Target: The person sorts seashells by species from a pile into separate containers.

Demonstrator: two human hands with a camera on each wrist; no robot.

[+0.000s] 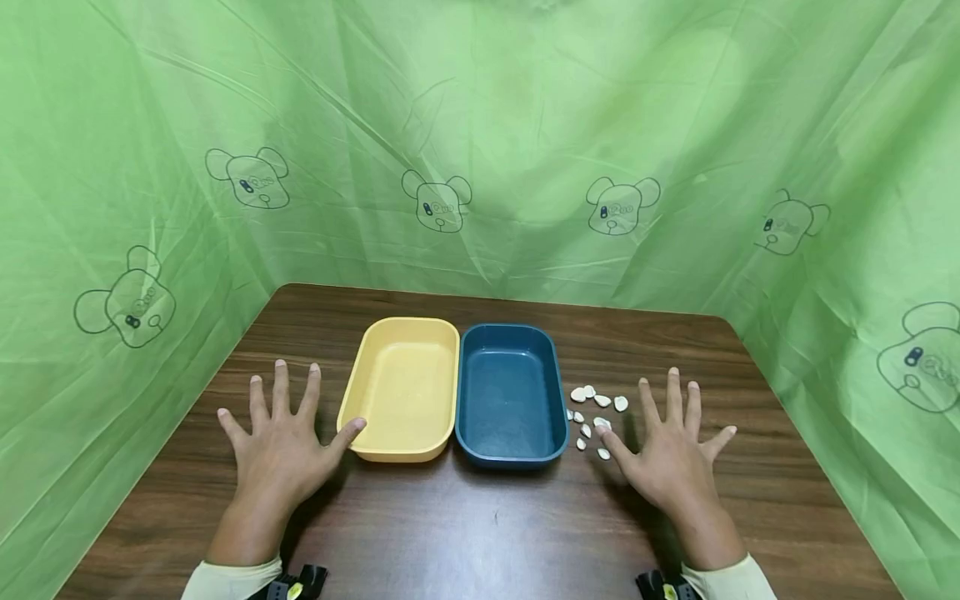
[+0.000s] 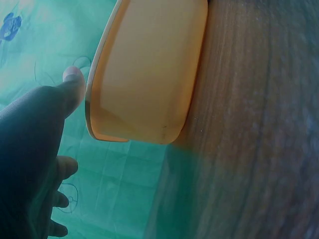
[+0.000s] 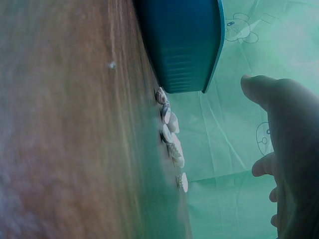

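My left hand (image 1: 283,457) is spread with straight fingers at the left of a yellow rectangular tray (image 1: 401,392). In the head view its thumb overlaps the tray's near left corner; the left wrist view shows the thumb (image 2: 75,89) close to the rim, and contact is hard to tell. A dark blue tray (image 1: 510,400) stands right beside the yellow one. Several small white seashells (image 1: 602,401) lie scattered to the right of the blue tray. Over their right side hovers my right hand (image 1: 671,467), fingers spread and holding nothing; its thumb overlaps one shell in the head view.
Both trays stand on a dark wood-grain table (image 1: 480,533), with nothing visible inside them. Green cloth (image 1: 525,108) printed with mouse-like heads hangs behind the table and along both sides. A black strap with a device (image 1: 300,581) sits at the left wrist, and a similar one at the right.
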